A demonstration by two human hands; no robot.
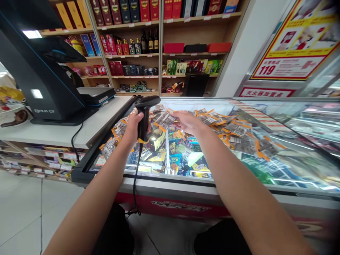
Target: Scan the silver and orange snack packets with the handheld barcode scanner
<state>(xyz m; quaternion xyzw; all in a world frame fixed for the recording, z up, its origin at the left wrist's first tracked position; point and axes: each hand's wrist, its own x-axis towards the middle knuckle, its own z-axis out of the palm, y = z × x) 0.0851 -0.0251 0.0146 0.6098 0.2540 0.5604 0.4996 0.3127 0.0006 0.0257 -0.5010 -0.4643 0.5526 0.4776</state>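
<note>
The left hand [132,128] is gripping the scanner [142,124]; the orange-edged packet [165,120] is showing at nine o'clock from the nearer right hand [187,122], but whether its fingers are pinching, I cannot tell

Wooden shelves [207,30] are rising at the back, holding boxes [145,10] and bottles [151,42]. A pale pillar [245,49] is carrying a red-and-yellow sign [292,67] on the right. A white counter [106,117] is standing at left above a tiled floor [21,198], beside a brightly lit freezer [170,180].
</note>
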